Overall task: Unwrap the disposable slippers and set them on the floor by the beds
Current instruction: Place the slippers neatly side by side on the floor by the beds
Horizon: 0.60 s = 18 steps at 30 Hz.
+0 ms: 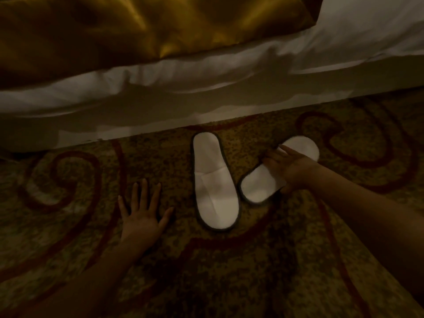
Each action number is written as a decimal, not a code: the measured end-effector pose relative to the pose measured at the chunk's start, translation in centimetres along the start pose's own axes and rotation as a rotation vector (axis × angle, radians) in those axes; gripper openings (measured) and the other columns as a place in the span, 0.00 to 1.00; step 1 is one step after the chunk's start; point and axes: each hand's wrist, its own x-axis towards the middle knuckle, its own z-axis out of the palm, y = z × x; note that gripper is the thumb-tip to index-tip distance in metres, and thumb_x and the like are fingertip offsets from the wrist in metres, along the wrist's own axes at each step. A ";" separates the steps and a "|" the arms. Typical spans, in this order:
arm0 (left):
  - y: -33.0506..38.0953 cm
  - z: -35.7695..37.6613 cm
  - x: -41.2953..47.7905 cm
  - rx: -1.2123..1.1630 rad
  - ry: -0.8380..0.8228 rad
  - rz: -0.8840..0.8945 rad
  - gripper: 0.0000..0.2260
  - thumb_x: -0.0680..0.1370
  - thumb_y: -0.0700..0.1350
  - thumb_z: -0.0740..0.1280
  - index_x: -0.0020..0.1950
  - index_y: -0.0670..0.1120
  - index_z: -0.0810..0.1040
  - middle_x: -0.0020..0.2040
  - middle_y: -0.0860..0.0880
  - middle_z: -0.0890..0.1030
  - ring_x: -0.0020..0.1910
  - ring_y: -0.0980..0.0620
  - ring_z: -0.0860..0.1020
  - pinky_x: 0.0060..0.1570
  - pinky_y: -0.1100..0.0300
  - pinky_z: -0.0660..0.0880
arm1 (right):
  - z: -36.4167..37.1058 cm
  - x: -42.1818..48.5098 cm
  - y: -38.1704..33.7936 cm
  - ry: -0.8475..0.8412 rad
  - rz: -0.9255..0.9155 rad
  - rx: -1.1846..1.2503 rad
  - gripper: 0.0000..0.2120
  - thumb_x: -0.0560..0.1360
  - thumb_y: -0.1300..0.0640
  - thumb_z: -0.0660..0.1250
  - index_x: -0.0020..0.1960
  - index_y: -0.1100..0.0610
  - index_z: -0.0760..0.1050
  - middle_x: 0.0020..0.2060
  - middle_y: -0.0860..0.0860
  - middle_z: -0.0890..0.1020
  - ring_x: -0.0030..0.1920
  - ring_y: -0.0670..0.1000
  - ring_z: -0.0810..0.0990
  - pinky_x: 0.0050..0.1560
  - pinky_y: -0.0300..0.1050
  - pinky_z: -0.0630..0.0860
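Note:
Two white disposable slippers with dark edging lie on the patterned carpet beside the bed. The left slipper [214,182] lies straight, heel toward the bed and toe toward me. The right slipper [259,183] lies slanted, its toe close to the left slipper. My right hand [289,167] rests across the middle of the slanted slipper, fingers spread and thumb under its near edge, covering its centre. My left hand [143,212] is flat on the carpet to the left of the slippers, fingers apart, holding nothing. No wrapper is in view.
A bed [206,92] with white sheets runs across the top, its edge just beyond the slippers' heels. A gold satin cover [114,31] drapes over it at upper left. The carpet [252,260] has red swirls on a mottled gold ground. The room is dim.

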 end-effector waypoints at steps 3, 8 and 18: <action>0.0 0.0 -0.1 -0.011 0.004 0.003 0.37 0.66 0.72 0.28 0.72 0.58 0.31 0.75 0.50 0.31 0.74 0.49 0.33 0.69 0.42 0.29 | -0.5 0.2 -0.7 -0.040 0.245 0.255 0.46 0.69 0.34 0.63 0.76 0.53 0.45 0.75 0.59 0.54 0.73 0.61 0.56 0.73 0.55 0.53; 0.2 -0.2 -0.1 -0.011 -0.002 0.004 0.38 0.65 0.72 0.26 0.72 0.58 0.31 0.74 0.51 0.30 0.74 0.49 0.32 0.69 0.42 0.29 | -0.6 1.7 -4.3 0.055 0.581 0.461 0.45 0.70 0.29 0.56 0.75 0.56 0.47 0.72 0.63 0.58 0.70 0.64 0.61 0.66 0.59 0.63; 0.4 -0.7 -0.3 -0.040 -0.026 0.009 0.39 0.63 0.73 0.24 0.71 0.57 0.30 0.74 0.51 0.29 0.74 0.49 0.31 0.70 0.41 0.30 | -0.1 3.2 -6.9 0.121 0.799 0.655 0.44 0.70 0.28 0.49 0.76 0.56 0.46 0.72 0.62 0.59 0.69 0.64 0.60 0.66 0.62 0.61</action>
